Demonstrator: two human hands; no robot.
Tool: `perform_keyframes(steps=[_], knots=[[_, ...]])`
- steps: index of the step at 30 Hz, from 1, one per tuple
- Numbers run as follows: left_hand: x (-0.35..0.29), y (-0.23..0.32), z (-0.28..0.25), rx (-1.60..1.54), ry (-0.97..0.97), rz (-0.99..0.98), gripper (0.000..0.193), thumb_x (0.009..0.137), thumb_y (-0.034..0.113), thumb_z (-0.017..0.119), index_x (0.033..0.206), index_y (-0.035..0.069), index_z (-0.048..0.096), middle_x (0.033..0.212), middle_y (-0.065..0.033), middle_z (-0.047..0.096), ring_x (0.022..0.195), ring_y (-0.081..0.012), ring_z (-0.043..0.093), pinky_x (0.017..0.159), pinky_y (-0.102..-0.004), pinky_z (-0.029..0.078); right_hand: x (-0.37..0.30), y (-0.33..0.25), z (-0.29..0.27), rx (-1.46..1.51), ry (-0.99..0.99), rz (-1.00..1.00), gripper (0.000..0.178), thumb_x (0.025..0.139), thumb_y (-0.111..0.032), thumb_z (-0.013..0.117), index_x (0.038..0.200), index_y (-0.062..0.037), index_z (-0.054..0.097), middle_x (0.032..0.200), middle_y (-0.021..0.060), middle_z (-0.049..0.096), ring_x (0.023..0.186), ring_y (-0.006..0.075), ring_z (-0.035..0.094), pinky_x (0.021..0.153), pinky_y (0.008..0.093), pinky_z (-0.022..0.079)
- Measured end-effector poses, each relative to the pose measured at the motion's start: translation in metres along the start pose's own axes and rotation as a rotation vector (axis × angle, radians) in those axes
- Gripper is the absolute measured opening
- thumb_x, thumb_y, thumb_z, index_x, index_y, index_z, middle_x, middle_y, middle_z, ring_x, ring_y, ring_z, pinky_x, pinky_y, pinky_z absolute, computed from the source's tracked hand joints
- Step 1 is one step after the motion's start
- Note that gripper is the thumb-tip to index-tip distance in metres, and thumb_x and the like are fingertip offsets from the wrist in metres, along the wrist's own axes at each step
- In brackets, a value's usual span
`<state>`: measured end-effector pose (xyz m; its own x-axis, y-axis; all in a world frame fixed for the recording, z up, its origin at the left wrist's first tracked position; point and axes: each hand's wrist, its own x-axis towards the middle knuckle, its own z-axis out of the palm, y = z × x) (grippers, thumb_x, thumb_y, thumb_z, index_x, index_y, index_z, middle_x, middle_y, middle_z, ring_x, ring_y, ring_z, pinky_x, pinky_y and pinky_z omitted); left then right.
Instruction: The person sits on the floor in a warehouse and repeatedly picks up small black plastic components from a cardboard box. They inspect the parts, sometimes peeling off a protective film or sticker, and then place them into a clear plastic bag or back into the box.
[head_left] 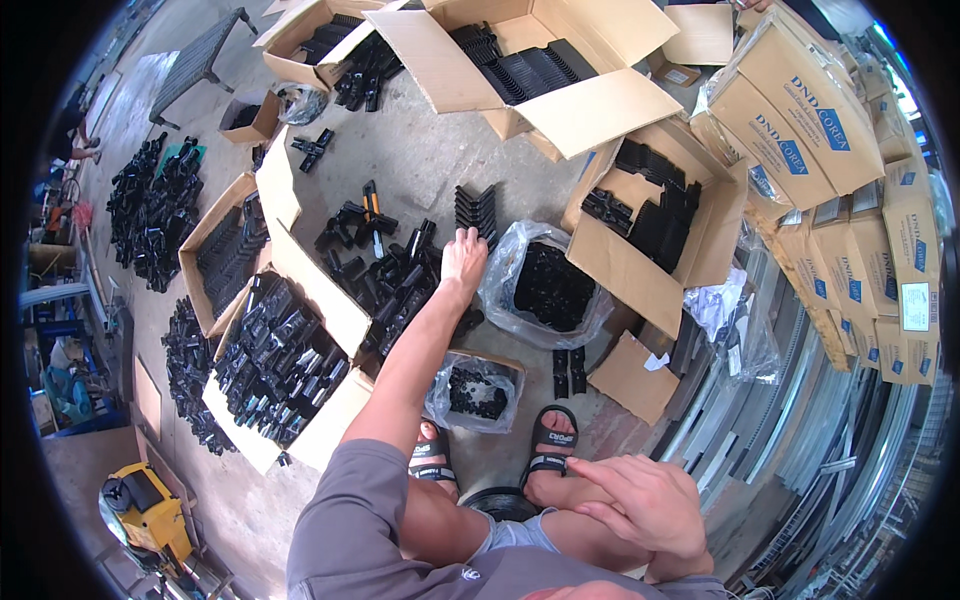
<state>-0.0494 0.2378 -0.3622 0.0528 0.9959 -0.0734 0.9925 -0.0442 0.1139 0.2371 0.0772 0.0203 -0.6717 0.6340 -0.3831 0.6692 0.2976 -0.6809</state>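
At the far left of the concrete floor point(420, 150), loose black plastic brackets point(150, 210) lay in a heap, and next to them an open cardboard box point(285, 360) was packed with more of the same.

Nearer the middle, a smaller pile of black brackets point(385, 275) lay directly on the floor. The person's left hand point(463, 255) reached out over the far right edge of that pile, fingers together and curled downward, the tips touching or nearly touching a short upright stack of black ribbed pieces point(477, 208). Whether the fingers had closed on anything could not be told.

The pieces looked like stiff, light moulded plastic, hard-edged and not fragile, with ribs that should give a sure grip; a pinch across the narrow body of one piece seemed the natural hold. The stack's pieces stood on edge, their long axis running away from the person.

Right of the hand, a clear plastic bag point(500, 265) of small black parts sat open, with a smaller bag point(475, 390) just in front of the sandalled feet.

Further right, the right hand point(640, 505) rested flat on the right knee, fingers loosely together, holding nothing. Stacked cardboard cartons point(800, 130) lined the far right edge.
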Motion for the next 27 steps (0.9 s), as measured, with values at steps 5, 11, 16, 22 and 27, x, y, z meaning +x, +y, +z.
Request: perform_keyframes(steps=[5,11,16,22,27], knots=[[-0.002,-0.01,-0.005,-0.035,0.037,-0.021,0.019,0.077,0.015,0.074,0.094,0.008,0.072,0.108,-0.0109,0.059,0.109,-0.0287,0.057,0.091,-0.0405,0.052,-0.002,-0.004,-0.001,-0.042,0.007,-0.035,0.044,0.09,-0.028,0.07,0.128,-0.0078,0.062,0.101,0.0106,0.069,0.088,0.0305,0.064,0.079,0.0386,0.049],[-0.026,-0.019,-0.087,-0.404,0.118,-0.087,0.035,0.078,0.031,0.08,0.098,0.005,0.067,0.106,-0.0131,0.065,0.107,-0.0307,0.061,0.09,-0.0417,0.049,-0.011,-0.017,0.011,-0.058,0.009,-0.082,0.047,0.088,-0.029,0.072,0.129,-0.008,0.061,0.103,0.0107,0.069,0.086,0.0307,0.065,0.078,0.0385,0.05],[-0.078,0.018,-0.199,-1.55,-0.191,-0.084,0.037,0.099,0.037,0.063,0.113,0.004,0.052,0.089,-0.0047,0.062,0.082,-0.013,0.061,0.072,-0.0292,0.05,-0.022,-0.008,0.034,-0.047,0.218,-0.205,0.045,0.09,-0.029,0.071,0.13,-0.0108,0.062,0.096,0.0085,0.07,0.082,0.0254,0.068,0.07,0.034,0.054],[-0.198,0.07,-0.336,-1.549,-0.267,0.088,0.02,0.104,0.023,0.056,0.106,0.007,0.043,0.084,-0.0028,0.059,0.074,-0.0101,0.058,0.066,-0.0272,0.048,-0.014,-0.028,0.037,0.496,0.352,-0.09,0.046,0.102,-0.032,0.06,0.137,-0.0032,0.052,0.103,0.0065,0.068,0.087,0.0139,0.066,0.073,0.0292,0.054],[-0.264,0.109,-0.381,-0.744,0.175,0.177,0.033,0.095,0.018,0.066,0.108,0.0,0.042,0.086,-0.0262,0.062,0.081,-0.047,0.063,0.069,-0.0485,0.05,0.0,-0.051,0.026,0.751,0.388,-0.035,0.06,0.099,-0.042,0.061,0.135,0.0044,0.052,0.102,0.0079,0.068,0.085,0.0123,0.065,0.064,0.0264,0.051]])
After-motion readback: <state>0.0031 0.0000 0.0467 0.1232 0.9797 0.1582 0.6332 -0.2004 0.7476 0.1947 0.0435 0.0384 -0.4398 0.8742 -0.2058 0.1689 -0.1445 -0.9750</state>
